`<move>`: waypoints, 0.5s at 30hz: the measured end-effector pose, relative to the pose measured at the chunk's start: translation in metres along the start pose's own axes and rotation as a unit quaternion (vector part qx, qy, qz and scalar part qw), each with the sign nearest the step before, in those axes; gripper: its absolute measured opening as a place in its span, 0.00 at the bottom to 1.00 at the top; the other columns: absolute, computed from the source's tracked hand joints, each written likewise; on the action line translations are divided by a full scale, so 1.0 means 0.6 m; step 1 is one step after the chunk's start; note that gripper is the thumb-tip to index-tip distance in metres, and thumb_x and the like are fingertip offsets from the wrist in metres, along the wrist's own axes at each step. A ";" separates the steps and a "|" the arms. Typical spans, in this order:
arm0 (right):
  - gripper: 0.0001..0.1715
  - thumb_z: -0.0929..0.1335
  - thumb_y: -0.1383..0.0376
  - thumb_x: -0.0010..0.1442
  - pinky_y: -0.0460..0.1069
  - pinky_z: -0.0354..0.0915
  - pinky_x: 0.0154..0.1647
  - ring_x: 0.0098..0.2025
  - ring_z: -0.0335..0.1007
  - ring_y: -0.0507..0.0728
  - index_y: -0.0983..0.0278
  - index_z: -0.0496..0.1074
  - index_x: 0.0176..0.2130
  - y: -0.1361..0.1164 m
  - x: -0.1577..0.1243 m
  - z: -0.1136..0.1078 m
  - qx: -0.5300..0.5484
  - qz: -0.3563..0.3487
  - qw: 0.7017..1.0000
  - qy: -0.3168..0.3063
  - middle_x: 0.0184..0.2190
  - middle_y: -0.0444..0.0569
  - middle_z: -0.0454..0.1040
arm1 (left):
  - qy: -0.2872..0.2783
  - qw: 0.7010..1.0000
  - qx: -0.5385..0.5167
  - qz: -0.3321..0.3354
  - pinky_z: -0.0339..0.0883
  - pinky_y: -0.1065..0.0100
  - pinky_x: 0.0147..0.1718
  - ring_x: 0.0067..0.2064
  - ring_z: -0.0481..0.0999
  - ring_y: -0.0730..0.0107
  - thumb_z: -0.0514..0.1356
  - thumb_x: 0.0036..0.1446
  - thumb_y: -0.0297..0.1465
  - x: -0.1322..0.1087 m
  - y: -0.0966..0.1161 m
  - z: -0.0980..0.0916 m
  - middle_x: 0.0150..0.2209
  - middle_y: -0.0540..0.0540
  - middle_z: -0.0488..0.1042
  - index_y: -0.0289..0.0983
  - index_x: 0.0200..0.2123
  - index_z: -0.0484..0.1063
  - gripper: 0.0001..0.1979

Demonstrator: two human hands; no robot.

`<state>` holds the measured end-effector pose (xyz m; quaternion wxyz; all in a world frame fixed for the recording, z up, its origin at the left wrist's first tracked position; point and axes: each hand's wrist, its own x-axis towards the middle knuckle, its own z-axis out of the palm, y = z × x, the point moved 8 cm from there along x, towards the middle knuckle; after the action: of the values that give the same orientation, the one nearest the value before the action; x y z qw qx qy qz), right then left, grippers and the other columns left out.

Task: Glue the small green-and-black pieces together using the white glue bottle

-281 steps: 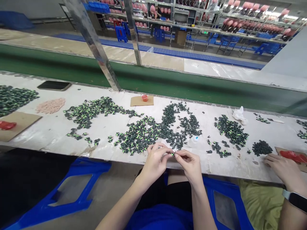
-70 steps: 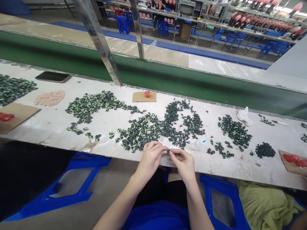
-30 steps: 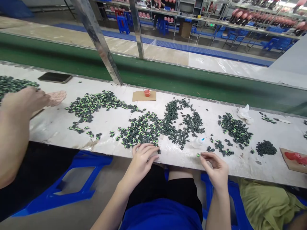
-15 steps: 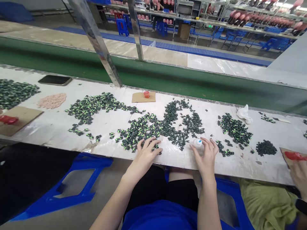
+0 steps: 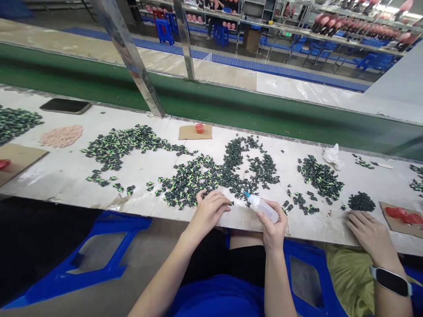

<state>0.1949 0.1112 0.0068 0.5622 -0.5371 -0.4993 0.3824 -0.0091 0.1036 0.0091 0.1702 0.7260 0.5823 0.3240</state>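
My right hand (image 5: 272, 226) grips a small clear squeeze bottle (image 5: 263, 207) with a blue tip, tilted so the tip points left toward my left hand. My left hand (image 5: 210, 210) rests at the front edge of the white table (image 5: 66, 174), fingers curled in a pinch on a small dark green piece (image 5: 231, 203) at the near rim of a big pile of dark and bright green pieces (image 5: 198, 178). The bottle tip is a few centimetres from my left fingertips.
More green piles lie at left (image 5: 119, 143) and right (image 5: 319, 176), and a pink pile (image 5: 61, 135). A cardboard square with a red cap (image 5: 198, 128) sits behind. Another person's hand (image 5: 370, 231) with a dark wristband lies at right. A green conveyor belt (image 5: 231, 110) runs beyond.
My right hand has lifted the squeeze bottle off the table and turned its tip toward my left hand. My left hand has closed on one piece. Another person's hand has come in at right.
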 end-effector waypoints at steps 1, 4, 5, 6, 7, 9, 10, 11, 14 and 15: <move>0.19 0.74 0.55 0.44 0.51 0.68 0.31 0.31 0.74 0.58 0.65 0.75 0.33 0.007 -0.001 0.000 0.026 0.012 0.999 0.018 0.29 0.50 0.78 | -0.009 1.000 -0.005 -0.004 0.47 0.50 0.55 0.45 0.76 0.63 0.60 0.59 0.29 -0.001 -0.001 0.000 0.37 0.50 0.80 0.43 0.34 0.74 0.03; 0.19 0.74 0.54 0.44 0.51 0.68 0.32 0.29 0.73 0.57 0.66 0.75 0.31 0.028 -0.003 -0.003 0.085 0.053 0.992 0.079 0.27 0.50 0.77 | -0.017 1.000 -0.012 -0.012 0.47 0.50 0.54 0.47 0.75 0.62 0.60 0.59 0.29 -0.004 -0.002 0.000 0.40 0.49 0.80 0.43 0.39 0.74 0.05; 0.19 0.73 0.54 0.45 0.51 0.67 0.32 0.29 0.73 0.57 0.66 0.75 0.30 0.032 -0.004 -0.002 0.087 0.064 0.990 0.094 0.27 0.51 0.77 | -0.015 1.000 -0.013 -0.014 0.47 0.50 0.54 0.48 0.74 0.62 0.59 0.59 0.29 -0.003 -0.002 0.000 0.41 0.48 0.80 0.44 0.40 0.74 0.06; 0.19 0.73 0.53 0.46 0.51 0.67 0.32 0.29 0.72 0.57 0.67 0.75 0.29 0.034 -0.005 -0.001 0.079 0.073 0.989 0.106 0.26 0.51 0.77 | -0.013 1.000 -0.014 -0.015 0.48 0.51 0.54 0.48 0.74 0.62 0.59 0.59 0.29 -0.002 -0.001 0.000 0.41 0.48 0.80 0.44 0.41 0.73 0.07; 0.19 0.72 0.52 0.47 0.51 0.67 0.31 0.29 0.72 0.57 0.67 0.74 0.28 0.034 -0.005 0.001 0.064 0.079 0.989 0.112 0.26 0.51 0.77 | -0.011 1.000 -0.014 -0.017 0.48 0.51 0.54 0.48 0.74 0.63 0.59 0.59 0.29 0.000 0.000 0.001 0.42 0.48 0.80 0.44 0.41 0.73 0.07; 0.21 0.72 0.51 0.47 0.50 0.66 0.29 0.27 0.71 0.57 0.68 0.74 0.28 0.027 -0.006 0.006 0.022 0.084 0.989 0.116 0.24 0.50 0.76 | -0.010 1.000 -0.015 -0.019 0.48 0.52 0.54 0.47 0.75 0.63 0.59 0.59 0.28 0.003 0.003 0.002 0.41 0.48 0.80 0.43 0.41 0.73 0.07; 0.21 0.72 0.51 0.47 0.50 0.66 0.29 0.27 0.70 0.56 0.68 0.74 0.27 0.023 -0.007 0.008 0.003 0.083 0.990 0.117 0.23 0.50 0.76 | -0.014 1.000 -0.017 -0.021 0.48 0.52 0.55 0.46 0.75 0.64 0.59 0.59 0.27 0.005 0.003 0.004 0.40 0.48 0.80 0.43 0.40 0.73 0.07; 0.21 0.72 0.51 0.47 0.49 0.66 0.28 0.26 0.70 0.56 0.68 0.73 0.27 0.018 -0.008 0.011 -0.013 0.082 0.990 0.118 0.23 0.50 0.76 | -0.017 0.999 -0.021 -0.023 0.48 0.52 0.55 0.46 0.75 0.64 0.59 0.59 0.27 0.006 0.003 0.005 0.40 0.49 0.80 0.43 0.39 0.73 0.07; 0.22 0.72 0.50 0.47 0.48 0.64 0.26 0.25 0.69 0.56 0.67 0.72 0.25 0.009 -0.011 0.018 -0.051 0.079 0.989 0.113 0.21 0.49 0.75 | -0.025 0.998 -0.042 -0.038 0.47 0.51 0.56 0.42 0.77 0.65 0.59 0.58 0.26 0.009 -0.002 0.009 0.37 0.50 0.81 0.43 0.38 0.73 0.06; 0.22 0.72 0.50 0.47 0.48 0.64 0.26 0.24 0.69 0.56 0.67 0.72 0.24 0.007 -0.012 0.020 -0.061 0.078 0.989 0.110 0.20 0.48 0.74 | -0.024 0.998 -0.049 -0.045 0.47 0.51 0.56 0.41 0.78 0.66 0.60 0.58 0.26 0.009 -0.005 0.009 0.37 0.50 0.81 0.42 0.39 0.73 0.06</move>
<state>0.1822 0.1075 0.0007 0.5478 -0.6467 -0.4136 0.3327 -0.0070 0.1101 0.0047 0.2338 0.6976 0.5933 0.3265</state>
